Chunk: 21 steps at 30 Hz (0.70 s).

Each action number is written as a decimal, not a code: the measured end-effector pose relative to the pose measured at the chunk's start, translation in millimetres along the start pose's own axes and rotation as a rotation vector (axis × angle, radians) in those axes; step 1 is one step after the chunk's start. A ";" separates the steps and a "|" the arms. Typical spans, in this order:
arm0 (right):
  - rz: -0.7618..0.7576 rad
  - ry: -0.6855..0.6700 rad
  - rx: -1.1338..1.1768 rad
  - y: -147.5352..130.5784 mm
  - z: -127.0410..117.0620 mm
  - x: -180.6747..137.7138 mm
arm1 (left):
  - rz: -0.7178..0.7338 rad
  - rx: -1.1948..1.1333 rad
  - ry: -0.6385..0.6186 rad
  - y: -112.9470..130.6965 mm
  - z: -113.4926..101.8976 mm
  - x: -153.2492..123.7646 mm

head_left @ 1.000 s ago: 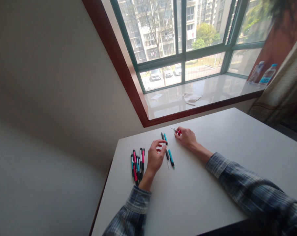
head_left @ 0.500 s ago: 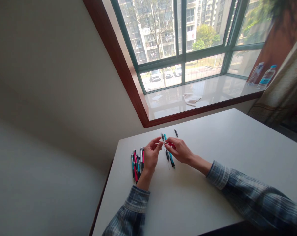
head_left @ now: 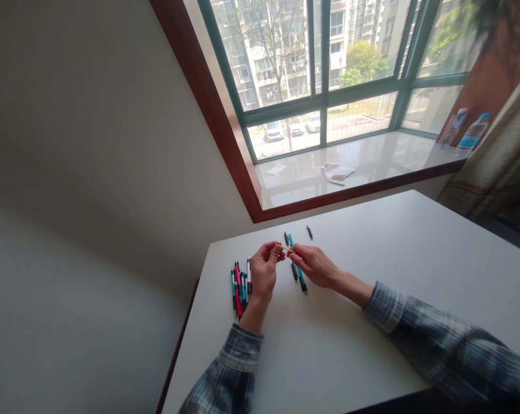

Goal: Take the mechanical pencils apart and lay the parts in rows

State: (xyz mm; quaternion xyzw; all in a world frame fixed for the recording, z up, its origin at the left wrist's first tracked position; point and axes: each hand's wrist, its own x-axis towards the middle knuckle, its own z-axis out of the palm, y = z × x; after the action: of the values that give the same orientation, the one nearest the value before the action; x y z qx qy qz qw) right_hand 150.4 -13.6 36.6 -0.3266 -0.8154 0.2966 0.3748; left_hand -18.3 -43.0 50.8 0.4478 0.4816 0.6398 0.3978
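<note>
Between my two hands runs a thin pale pen refill [head_left: 287,249], with its ends hidden in the fingers. My left hand [head_left: 265,265] pinches one end with thumb and fingertips. My right hand [head_left: 314,262] is closed on the other end; whether it also holds a pen barrel is hard to see. Under and beside the right fingers lie a teal pen barrel [head_left: 301,280] and a dark grip piece [head_left: 295,271]. Another dark pen part [head_left: 286,238] lies just beyond the hands. Left of my left hand is a group of pens [head_left: 238,287] in pink, teal, white and black.
A small black pen part [head_left: 309,232] lies apart near the far edge of the white table [head_left: 354,339]. Behind it, the windowsill [head_left: 303,187] bears a cloth [head_left: 338,173] and two plastic bottles [head_left: 472,135]. A wall [head_left: 113,172] stands at the left.
My hands have shifted slightly, and more of the thin refill shows between them. The pink piece seen by the right fingers earlier is now mostly hidden. The pens on the table stay put.
</note>
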 end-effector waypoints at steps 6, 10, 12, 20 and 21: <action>0.045 0.006 -0.073 6.2 -0.9 -2.1 | 0.004 -0.175 0.185 -0.9 -12.0 10.3; 0.090 0.046 -0.098 8.5 -3.0 -3.0 | 0.025 -0.219 0.311 -2.7 -21.7 17.7; 0.103 0.082 -0.096 9.0 -3.4 -3.1 | 0.018 -0.215 0.317 -2.5 -22.3 18.3; 0.061 0.105 -0.129 12.7 -1.4 -2.5 | -0.009 -0.107 0.180 0.2 -10.1 7.9; 0.053 0.094 -0.139 13.0 -1.5 -2.3 | -0.014 -0.104 0.173 0.1 -10.1 7.5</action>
State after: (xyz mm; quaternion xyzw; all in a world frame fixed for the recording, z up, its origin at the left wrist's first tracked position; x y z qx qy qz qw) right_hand 156.8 -7.1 27.0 -0.3870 -0.8066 0.2335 0.3809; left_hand -30.0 -38.6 51.0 0.3661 0.4833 0.6976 0.3818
